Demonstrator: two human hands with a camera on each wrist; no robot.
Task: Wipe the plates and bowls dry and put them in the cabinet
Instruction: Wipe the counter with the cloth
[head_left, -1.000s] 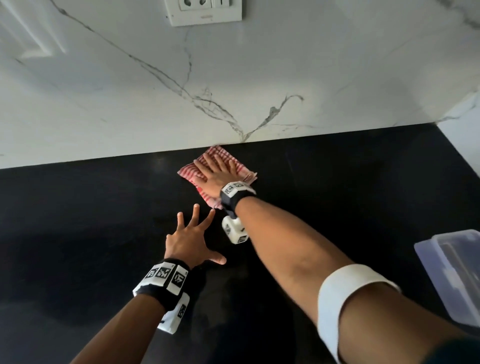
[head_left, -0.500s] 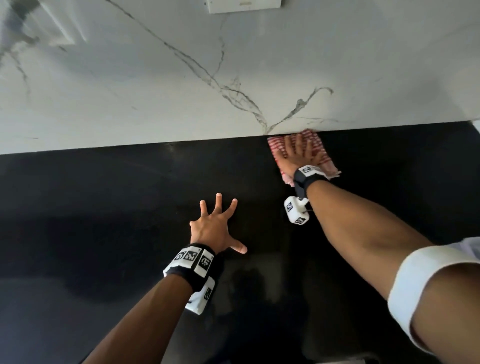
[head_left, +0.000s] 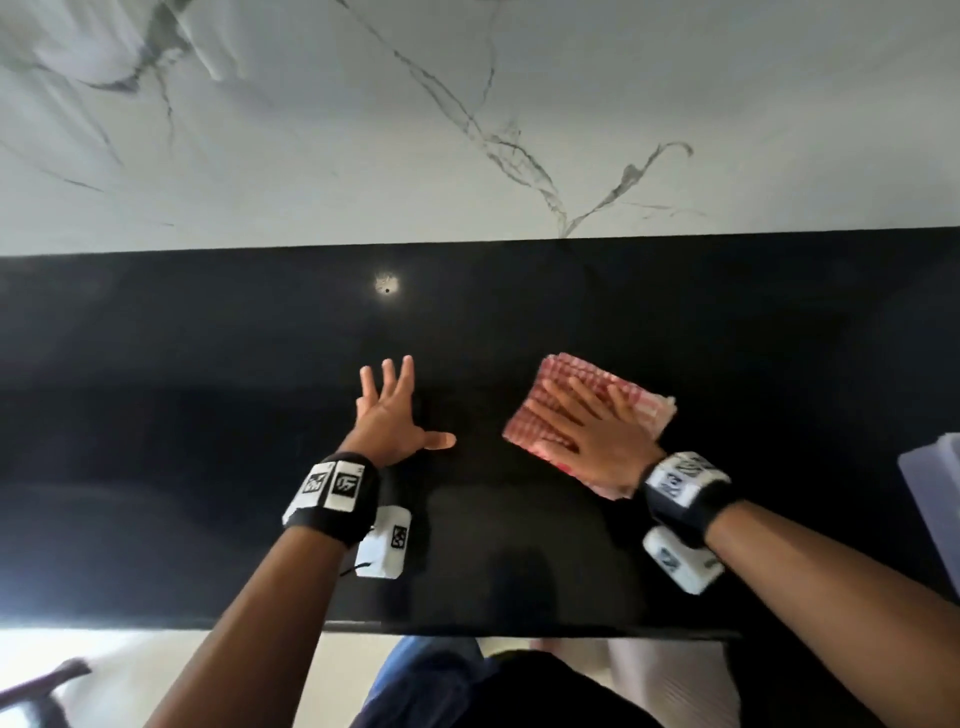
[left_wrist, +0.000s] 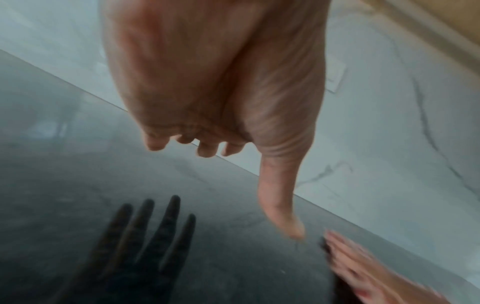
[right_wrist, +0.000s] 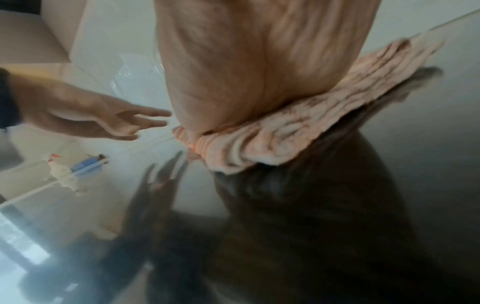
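A folded red-and-white checked cloth (head_left: 571, 379) lies on the glossy black counter (head_left: 208, 415). My right hand (head_left: 587, 421) presses flat on the cloth with straight fingers; the cloth (right_wrist: 298, 135) bunches under my palm (right_wrist: 259, 72) in the right wrist view. To its left my left hand (head_left: 389, 405) hovers over the counter with fingers spread and nothing in it; its thumb (left_wrist: 280, 201) points toward the right hand. No plate, bowl or cabinet shows in any view.
A white marble backsplash (head_left: 467, 130) rises behind the counter. A translucent plastic container (head_left: 935, 499) sits at the right edge. The counter's front edge (head_left: 519, 631) runs just before my body. A spray bottle (right_wrist: 59, 170) stands far off in the right wrist view.
My right hand has slid the cloth from the backsplash edge toward me across the counter. The left hand stays spread to its left. The head view has tilted down toward the front edge.
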